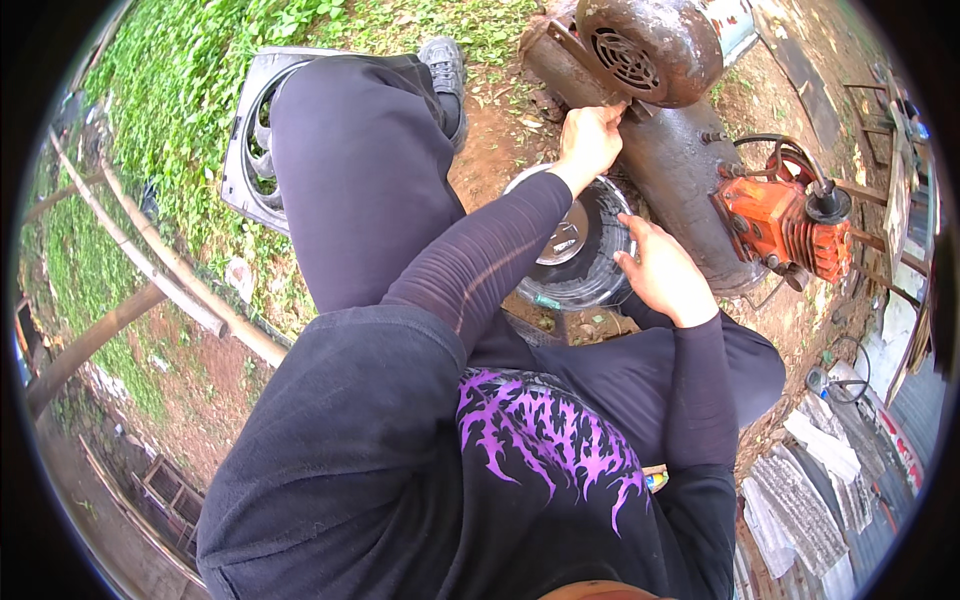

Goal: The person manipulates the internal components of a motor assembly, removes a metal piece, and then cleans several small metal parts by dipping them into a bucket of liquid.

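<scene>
My left hand [592,145] reaches up to the brown, rusty tank [672,165], just beneath the round motor [640,55] with its slotted end cover. Its fingertips are pressed together at a small bracket-like edge there, and whatever they pinch is hidden. Below it lies a round black disc-shaped thing [600,240] with a shiny rim and a pale centre, partly covered by my left forearm. My right hand [668,275] hovers at or touches the right side of that disc, thumb and forefinger apart, with nothing visible between them.
An orange finned compressor pump [785,220] with a black hose is mounted on the tank's right end. A square fan-like frame [240,150] lies by my left leg. Wooden poles [180,260] cross the left side; corrugated sheets [800,500] lie at lower right.
</scene>
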Motion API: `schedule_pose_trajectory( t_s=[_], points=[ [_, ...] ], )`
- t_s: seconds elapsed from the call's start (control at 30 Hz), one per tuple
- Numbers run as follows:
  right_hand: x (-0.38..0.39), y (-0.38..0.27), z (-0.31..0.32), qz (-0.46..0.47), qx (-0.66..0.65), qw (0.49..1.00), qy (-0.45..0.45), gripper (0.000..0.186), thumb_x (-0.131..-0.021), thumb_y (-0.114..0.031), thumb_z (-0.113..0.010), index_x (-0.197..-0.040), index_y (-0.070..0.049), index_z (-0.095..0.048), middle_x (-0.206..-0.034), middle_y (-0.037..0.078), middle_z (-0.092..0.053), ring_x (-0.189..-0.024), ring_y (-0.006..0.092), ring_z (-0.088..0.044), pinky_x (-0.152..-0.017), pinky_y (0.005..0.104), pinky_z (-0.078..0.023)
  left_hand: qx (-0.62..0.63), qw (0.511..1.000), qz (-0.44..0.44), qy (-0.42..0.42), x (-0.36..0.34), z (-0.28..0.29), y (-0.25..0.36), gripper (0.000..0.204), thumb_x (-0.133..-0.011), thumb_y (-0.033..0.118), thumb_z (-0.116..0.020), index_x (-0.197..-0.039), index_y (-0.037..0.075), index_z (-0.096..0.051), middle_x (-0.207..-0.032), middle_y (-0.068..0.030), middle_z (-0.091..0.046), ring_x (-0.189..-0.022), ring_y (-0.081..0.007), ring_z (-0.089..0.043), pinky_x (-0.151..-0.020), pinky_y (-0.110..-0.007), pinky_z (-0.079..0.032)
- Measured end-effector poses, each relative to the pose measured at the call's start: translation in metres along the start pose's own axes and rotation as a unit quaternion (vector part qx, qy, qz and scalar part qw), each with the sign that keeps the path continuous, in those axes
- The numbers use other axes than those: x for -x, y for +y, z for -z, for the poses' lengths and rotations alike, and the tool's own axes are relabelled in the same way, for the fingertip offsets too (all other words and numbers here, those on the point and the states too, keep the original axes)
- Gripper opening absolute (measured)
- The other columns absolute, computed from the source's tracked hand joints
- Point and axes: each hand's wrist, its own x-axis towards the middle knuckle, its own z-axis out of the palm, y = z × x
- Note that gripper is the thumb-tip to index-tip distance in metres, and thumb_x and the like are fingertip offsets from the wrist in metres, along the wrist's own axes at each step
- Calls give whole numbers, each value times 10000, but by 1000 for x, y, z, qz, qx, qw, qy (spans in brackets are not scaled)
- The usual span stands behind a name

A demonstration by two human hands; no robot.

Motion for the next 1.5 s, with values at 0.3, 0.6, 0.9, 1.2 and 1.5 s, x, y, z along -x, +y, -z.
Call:
schedule_pose_trajectory(
  t_s=[0.3, 0.6, 0.9, 1.2, 1.5],
  points=[
    [2, 1, -2, 14, -8, 1000, 16, 529, -905, -173, -686, -1376, 21, -542, -1245, 267, -643, -1172, 392, -630, -1018, 453, -500, 27, 976, 141, 166, -64, 19, 3, 326, -921, 22, -653, -1235, 73, -728, -1079, -176, -763, -901, -241, -749, -829, -344, -558],
    [3, 19, 1, 8, 19, 999, 48, 494, -911, -172, -675, -1352, 7, -541, -1160, 248, -664, -1127, 391, -640, -990, 459, -502, 412, 846, 269, -206, -2, 23, -23, 227, -977, 51, -564, -1182, 6, -648, -1084, -90, -709, -953, -179, -691, -870, -340, -561],
    [11, 10, 8, 15, 4, 999, 45, 498, -922, -183, -669, -1363, 0, -527, -1153, 258, -659, -1120, 391, -640, -982, 460, -504, 478, 796, 299, -221, 2, 39, -18, 291, -895, -66, -649, -1182, -38, -611, -1078, -149, -703, -978, -267, -709, -922, -420, -587],
    [-4, 31, -7, -58, -16, 976, 212, 618, -889, -229, -703, -1363, 98, -478, -1168, 288, -660, -1099, 425, -659, -969, 475, -529, 364, 804, 281, -378, 17, 52, 15, 268, -931, 72, -727, -1181, -14, -682, -1047, -100, -737, -899, -190, -715, -806, -320, -585],
    [-19, 36, 9, -28, -135, 932, 336, 94, -771, -53, -759, -860, -84, -767, -1041, 112, -698, -983, 331, -666, -868, 413, -521, 248, 902, 87, -344, 29, 62, 53, 330, -885, -17, -726, -1209, -22, -664, -1126, -128, -726, -974, -193, -705, -866, -322, -579]
  ],
)
